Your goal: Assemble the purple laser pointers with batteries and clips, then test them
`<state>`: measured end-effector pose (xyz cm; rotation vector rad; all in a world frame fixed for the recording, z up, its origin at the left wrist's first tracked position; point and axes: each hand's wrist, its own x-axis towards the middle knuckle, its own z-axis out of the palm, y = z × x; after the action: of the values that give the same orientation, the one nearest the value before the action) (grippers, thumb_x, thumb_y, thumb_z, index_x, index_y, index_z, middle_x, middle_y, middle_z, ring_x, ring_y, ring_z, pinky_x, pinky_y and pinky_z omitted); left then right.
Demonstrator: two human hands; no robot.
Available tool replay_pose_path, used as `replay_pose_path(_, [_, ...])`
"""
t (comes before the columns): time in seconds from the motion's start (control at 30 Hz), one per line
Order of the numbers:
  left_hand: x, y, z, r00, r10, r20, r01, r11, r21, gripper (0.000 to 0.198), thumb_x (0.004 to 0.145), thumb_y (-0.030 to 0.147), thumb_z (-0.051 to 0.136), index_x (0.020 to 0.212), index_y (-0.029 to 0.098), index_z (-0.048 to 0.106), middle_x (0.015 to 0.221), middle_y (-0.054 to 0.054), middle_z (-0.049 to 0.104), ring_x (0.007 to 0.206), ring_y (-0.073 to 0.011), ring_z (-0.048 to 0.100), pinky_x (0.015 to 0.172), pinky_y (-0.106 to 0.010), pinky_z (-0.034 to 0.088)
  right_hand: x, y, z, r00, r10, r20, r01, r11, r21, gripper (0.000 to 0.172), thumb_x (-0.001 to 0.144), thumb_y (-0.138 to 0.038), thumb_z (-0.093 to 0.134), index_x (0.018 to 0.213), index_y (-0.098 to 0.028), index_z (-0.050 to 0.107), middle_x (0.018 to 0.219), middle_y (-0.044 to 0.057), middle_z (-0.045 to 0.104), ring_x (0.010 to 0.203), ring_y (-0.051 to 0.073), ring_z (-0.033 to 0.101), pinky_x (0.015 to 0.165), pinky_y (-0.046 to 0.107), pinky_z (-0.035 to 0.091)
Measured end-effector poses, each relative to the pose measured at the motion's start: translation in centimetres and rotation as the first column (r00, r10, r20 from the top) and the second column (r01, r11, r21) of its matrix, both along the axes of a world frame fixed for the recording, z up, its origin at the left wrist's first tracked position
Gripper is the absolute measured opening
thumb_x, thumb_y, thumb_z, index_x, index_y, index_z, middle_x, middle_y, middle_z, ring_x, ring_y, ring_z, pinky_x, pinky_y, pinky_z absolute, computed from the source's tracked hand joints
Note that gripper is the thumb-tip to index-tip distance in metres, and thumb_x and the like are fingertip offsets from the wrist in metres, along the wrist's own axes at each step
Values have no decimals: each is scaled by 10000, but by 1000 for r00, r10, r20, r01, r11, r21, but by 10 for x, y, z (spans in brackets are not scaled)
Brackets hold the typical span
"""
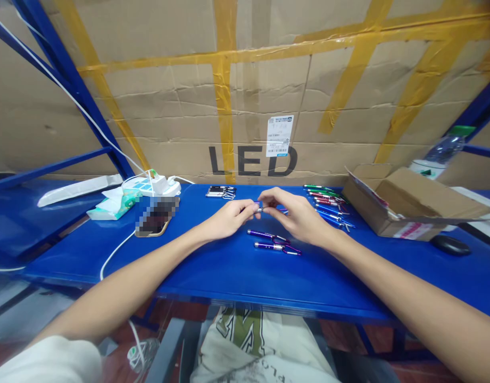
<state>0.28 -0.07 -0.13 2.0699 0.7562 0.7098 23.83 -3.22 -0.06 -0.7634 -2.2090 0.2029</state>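
Both my hands meet over the middle of the blue table [229, 271]. My left hand [229, 217] and my right hand [296, 215] pinch the two ends of one small slim pen-like flashlight [260, 209] between their fingertips. Two purple pen flashlights [274, 242] with clips lie on the table just below my right hand. Black ones [221, 191] lie behind my left hand. Several green, red and blue ones [328, 205] lie in a row to the right of my right hand.
An open cardboard box [404, 207] stands at the right, a black mouse [450, 244] in front of it, a water bottle [444, 151] behind. A phone [155, 217], a power strip [152, 186] with a white cable and a tissue pack [113, 205] lie at the left. Cardboard sheets form the back wall.
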Motion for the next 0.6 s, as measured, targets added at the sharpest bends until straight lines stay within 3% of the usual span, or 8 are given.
replay_pose_path(0.1, [-2,-2,-1,995,62,-84,-32,944,327,411,1129,461,414,1006,173,681,904,-41,672,825,-178,604,803,-314,458,-1,0,0,998,8,-59,-12,997,-82,124,1070,-250,575,1193,-265,581,1039,47,722,924,222,698,867,391,583])
replay_pose_path(0.27, [-5,0,-3,990,78,-117,13,779,626,313,1142,377,410,1138,179,653,1080,-99,700,986,-224,646,931,-357,503,-6,2,2,967,-7,-254,-66,959,-276,189,1006,-390,690,1103,-266,586,1042,52,711,935,227,676,887,412,572])
replay_pose_path(0.33, [-6,1,-3,989,83,-123,26,715,698,308,1144,377,409,1153,183,648,1075,-106,687,1002,-233,633,940,-369,510,-6,4,3,933,-7,-361,-163,884,-439,286,937,-444,773,1035,-255,582,923,24,702,858,212,671,837,398,568])
replay_pose_path(0.43, [-7,0,-3,986,79,-145,60,647,760,329,1147,392,397,1168,182,649,1064,-115,678,1011,-245,617,944,-391,516,-5,6,5,882,-46,-469,-322,668,-670,419,811,-453,896,983,-234,583,769,-14,681,770,194,674,772,368,552])
replay_pose_path(0.5, [-6,-1,-2,986,71,-152,73,634,770,339,1146,402,401,1176,178,654,1067,-123,683,1024,-251,617,953,-402,514,-5,7,5,858,-90,-505,-382,544,-747,476,739,-436,952,977,-221,601,743,-15,682,750,190,678,753,355,541])
replay_pose_path(0.53, [-6,-2,-2,987,68,-144,67,643,763,334,1143,402,414,1172,177,659,1070,-123,688,1026,-252,619,957,-402,512,-5,7,4,850,-102,-516,-395,524,-754,483,722,-438,964,968,-216,612,740,-13,682,741,187,676,745,350,537])
replay_pose_path(0.57, [-5,-3,-2,990,70,-122,44,664,747,321,1139,396,431,1162,177,664,1070,-120,694,1020,-247,623,957,-396,509,-6,7,4,849,-100,-519,-390,544,-742,472,727,-450,961,955,-214,622,741,-11,682,734,184,671,743,348,535])
replay_pose_path(0.6, [-4,-4,-2,993,78,-86,7,700,715,302,1133,387,452,1146,178,670,1066,-112,701,1001,-238,630,947,-384,507,-7,7,3,852,-87,-516,-368,602,-708,444,753,-468,942,941,-213,632,745,-9,682,731,183,664,742,347,533])
